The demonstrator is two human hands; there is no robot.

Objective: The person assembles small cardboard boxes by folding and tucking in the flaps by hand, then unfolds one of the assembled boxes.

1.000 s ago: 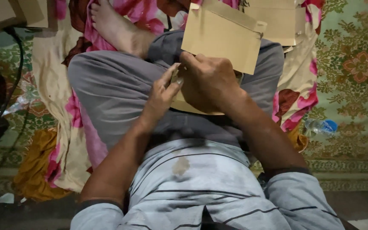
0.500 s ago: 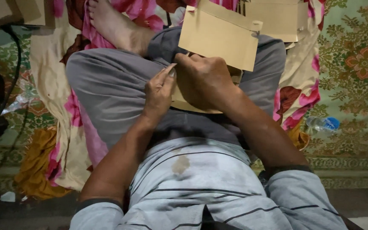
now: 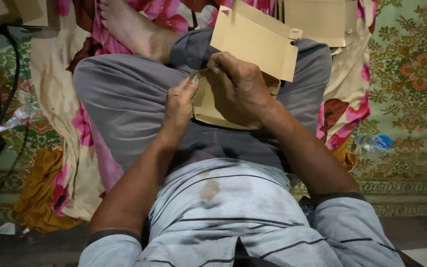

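I sit cross-legged in grey trousers with a brown paper envelope [image 3: 255,42] held over my lap. My right hand [image 3: 240,89] grips it from above, fingers curled over the lower folded part [image 3: 206,106]. My left hand [image 3: 179,106] pinches the left edge of that folded part with thumb and fingertips. The envelope's upper flap stands up and leans away from me. Most of its lower half is hidden behind my right hand.
More brown envelopes [image 3: 317,20] lie beyond my knees on a pink floral cloth [image 3: 344,111]. A plastic bottle [image 3: 371,143] lies on the patterned green carpet [image 3: 411,74] at right. A black cable [image 3: 11,74] and a mustard cloth [image 3: 40,198] are at left. My bare foot [image 3: 129,29] rests at the top.
Both hands have stayed on the envelope; my left fingers have shifted slightly along its left edge, and the envelope has tilted a little.
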